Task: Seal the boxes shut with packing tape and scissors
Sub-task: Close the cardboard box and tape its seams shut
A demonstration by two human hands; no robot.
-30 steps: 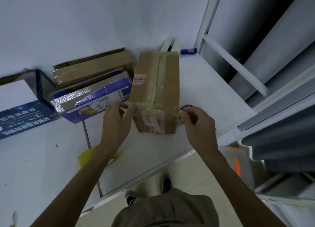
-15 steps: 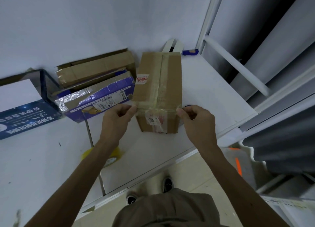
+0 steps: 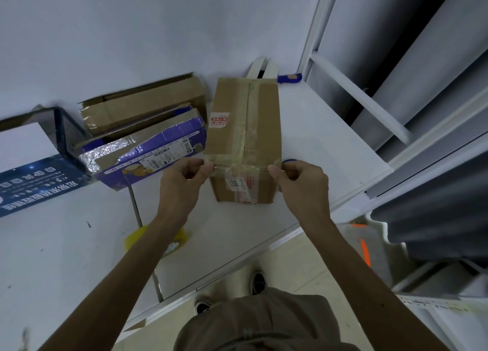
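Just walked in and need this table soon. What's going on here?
A person is taping a brown cardboard box shut on the white table. The left hand and right hand press a strip of clear tape across its near top edge. Two opened boxes lie to its left.

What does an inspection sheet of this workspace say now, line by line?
Surface: white table, bare patches, small dark marks at left.
Job's things: brown box with tape along its top seam; tape strip across its near edge; scissors not seen.
Clutter: purple box, open brown carton, blue printed box, yellow object.
Hands: left hand and right hand pinch the strip's ends.
Cables: nothing seen.
Surroundings: white wall, grey curtain, tiled floor.
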